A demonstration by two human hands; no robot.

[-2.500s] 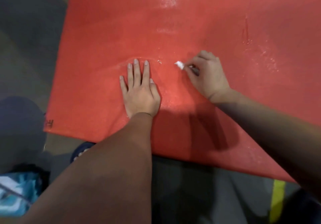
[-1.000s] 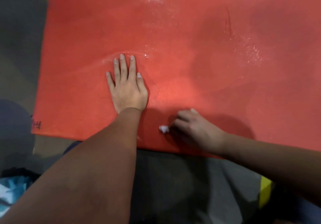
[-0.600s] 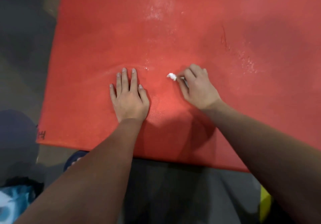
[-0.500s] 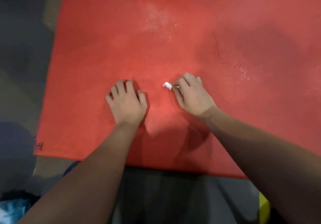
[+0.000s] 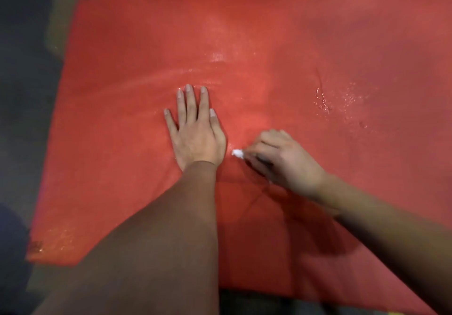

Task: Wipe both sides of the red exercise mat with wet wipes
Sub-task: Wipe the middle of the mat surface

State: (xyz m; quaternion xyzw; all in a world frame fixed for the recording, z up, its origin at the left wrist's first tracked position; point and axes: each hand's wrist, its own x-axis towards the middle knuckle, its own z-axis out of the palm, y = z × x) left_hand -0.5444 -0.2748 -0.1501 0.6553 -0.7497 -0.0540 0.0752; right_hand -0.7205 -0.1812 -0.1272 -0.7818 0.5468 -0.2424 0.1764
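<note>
On dark floor (image 5: 24, 94): flat red textured exercise mat (image 5: 122, 45), upper face wet-streaked. Left hand (image 5: 195, 131), curled a moment ago, now flat, fingers straight, pressing mat. Right hand (image 5: 286, 160) pinches small white wet-wipe wad (image 5: 237, 153), pulled back beside left wrist; top-side wiping apparently continuing.

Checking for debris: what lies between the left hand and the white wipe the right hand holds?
Head view: only a narrow bare strip of red mat separates the left hand from the wipe in the right hand.
</note>
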